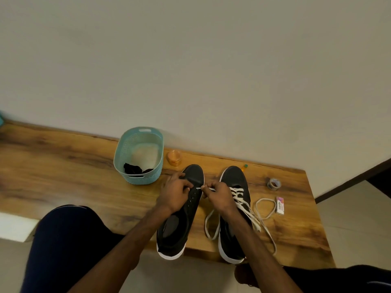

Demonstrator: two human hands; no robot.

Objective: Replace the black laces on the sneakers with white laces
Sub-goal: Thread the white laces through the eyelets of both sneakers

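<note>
Two black sneakers with white soles stand side by side on a wooden table. The left sneaker [179,216] has bare eyelets. My left hand [174,192] grips its upper near the toe-end eyelets. My right hand [220,196] pinches the tip of a white lace [209,224], holding it at the left sneaker's front eyelets; the rest of that lace loops down between the two shoes. The right sneaker [234,212] is laced in white, its loose ends [265,231] trailing to the right. Black laces [135,169] lie in a teal basket [127,153].
Behind the shoes stand a small orange jar [174,157] and a tiny orange and green object [244,167]. A tape roll [274,183] and a small white box [280,205] lie at the right. The table's front edge [203,253] runs under the heels; a wall rises behind.
</note>
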